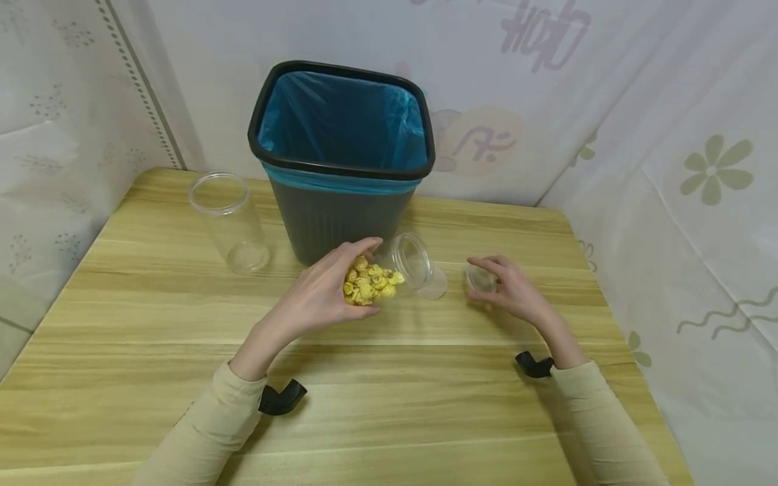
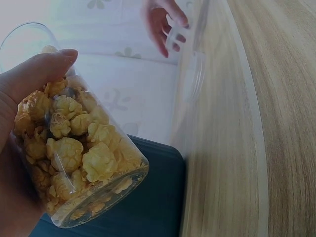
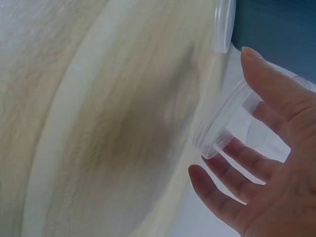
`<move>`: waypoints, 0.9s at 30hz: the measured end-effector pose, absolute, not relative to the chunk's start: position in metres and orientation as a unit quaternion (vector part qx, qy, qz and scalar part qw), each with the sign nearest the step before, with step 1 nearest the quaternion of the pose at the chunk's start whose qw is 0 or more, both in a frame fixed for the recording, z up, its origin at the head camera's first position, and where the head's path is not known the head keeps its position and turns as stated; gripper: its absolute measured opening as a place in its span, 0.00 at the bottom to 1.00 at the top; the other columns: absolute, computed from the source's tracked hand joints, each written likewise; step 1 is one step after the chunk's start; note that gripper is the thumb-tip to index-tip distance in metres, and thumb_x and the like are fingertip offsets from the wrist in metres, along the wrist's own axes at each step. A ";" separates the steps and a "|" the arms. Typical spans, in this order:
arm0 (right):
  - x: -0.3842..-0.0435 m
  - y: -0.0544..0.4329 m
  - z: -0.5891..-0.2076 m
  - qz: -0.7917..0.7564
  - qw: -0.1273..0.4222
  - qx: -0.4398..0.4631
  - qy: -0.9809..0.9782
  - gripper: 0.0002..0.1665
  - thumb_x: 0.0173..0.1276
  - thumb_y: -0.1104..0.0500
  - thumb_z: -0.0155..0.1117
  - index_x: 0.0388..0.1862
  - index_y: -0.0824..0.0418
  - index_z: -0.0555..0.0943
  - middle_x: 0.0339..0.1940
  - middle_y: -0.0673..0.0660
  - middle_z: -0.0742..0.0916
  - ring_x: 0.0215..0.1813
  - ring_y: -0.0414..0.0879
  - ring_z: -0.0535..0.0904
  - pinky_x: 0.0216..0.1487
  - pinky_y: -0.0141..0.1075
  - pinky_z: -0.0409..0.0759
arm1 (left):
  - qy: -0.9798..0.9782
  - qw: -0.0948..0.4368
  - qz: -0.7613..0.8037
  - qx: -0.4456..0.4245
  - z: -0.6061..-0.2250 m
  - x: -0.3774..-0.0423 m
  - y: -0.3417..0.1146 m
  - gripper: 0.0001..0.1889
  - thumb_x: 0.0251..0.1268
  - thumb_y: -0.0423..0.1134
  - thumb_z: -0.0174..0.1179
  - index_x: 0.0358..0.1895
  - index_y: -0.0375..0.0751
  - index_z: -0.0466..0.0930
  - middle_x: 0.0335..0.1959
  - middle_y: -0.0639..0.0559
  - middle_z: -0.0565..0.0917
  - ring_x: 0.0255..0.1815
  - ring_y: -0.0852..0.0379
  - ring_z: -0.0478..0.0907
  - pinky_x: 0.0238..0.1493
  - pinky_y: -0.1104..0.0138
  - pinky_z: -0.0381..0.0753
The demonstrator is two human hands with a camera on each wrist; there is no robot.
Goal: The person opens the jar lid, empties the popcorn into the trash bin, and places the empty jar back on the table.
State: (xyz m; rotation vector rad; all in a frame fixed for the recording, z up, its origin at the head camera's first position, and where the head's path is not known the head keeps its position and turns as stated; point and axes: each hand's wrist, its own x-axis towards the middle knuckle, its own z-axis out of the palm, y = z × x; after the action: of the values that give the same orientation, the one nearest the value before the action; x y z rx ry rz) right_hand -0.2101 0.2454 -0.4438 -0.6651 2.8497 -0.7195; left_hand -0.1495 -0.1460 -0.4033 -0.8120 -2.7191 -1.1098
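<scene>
My left hand (image 1: 349,283) grips a clear plastic jar (image 1: 395,270) of yellow popcorn (image 2: 79,148), held tilted on its side just above the wooden table (image 1: 389,405). Its open mouth points right. The thumb (image 2: 42,74) lies over the jar wall. To the right, my right hand (image 1: 498,282) holds the jar's clear round lid (image 1: 479,278) between thumb and fingers, low over the table. The right wrist view shows the lid (image 3: 224,123) on edge in the fingers (image 3: 237,177), with the jar's rim (image 3: 222,24) a short gap away.
A dark grey waste bin (image 1: 340,202) with a blue liner stands right behind the jar, touching the back wall. An empty clear jar (image 1: 227,219) without a lid stands at the back left. Curtains close in the table's left, back and right sides.
</scene>
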 end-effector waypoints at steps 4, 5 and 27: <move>-0.211 0.248 -0.447 -0.219 0.062 -0.224 0.948 0.43 0.62 0.53 0.78 0.75 0.57 0.73 0.68 0.68 0.77 0.66 0.64 0.75 0.61 0.61 0.78 | -0.890 0.048 -0.365 -0.268 -0.403 -0.149 -0.146 0.55 0.46 0.50 0.82 0.79 0.54 0.59 0.63 0.47 0.79 0.63 0.49 0.78 0.63 0.47 0.81; -0.211 0.248 -0.448 -0.214 0.061 -0.226 0.948 0.43 0.62 0.54 0.78 0.75 0.57 0.73 0.68 0.68 0.77 0.66 0.64 0.75 0.62 0.61 0.78 | -0.890 0.048 -0.365 -0.268 -0.403 -0.149 -0.146 0.55 0.46 0.50 0.82 0.79 0.54 0.59 0.63 0.46 0.79 0.63 0.49 0.78 0.64 0.47 0.81; -0.212 0.249 -0.463 -0.141 0.043 -0.261 0.954 0.46 0.56 0.50 0.81 0.73 0.58 0.76 0.65 0.69 0.81 0.64 0.65 0.77 0.66 0.60 0.76 | -0.887 0.056 -0.375 -0.264 -0.401 -0.149 -0.148 0.55 0.45 0.48 0.83 0.79 0.56 0.60 0.61 0.51 0.79 0.61 0.51 0.78 0.60 0.48 0.83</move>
State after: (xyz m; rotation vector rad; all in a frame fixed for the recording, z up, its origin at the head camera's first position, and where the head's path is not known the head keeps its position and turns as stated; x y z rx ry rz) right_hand -0.2117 0.2490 -0.4627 -0.7990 2.9167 -0.4325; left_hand -0.1485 -0.1479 -0.4005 -0.8016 -2.6910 -1.1383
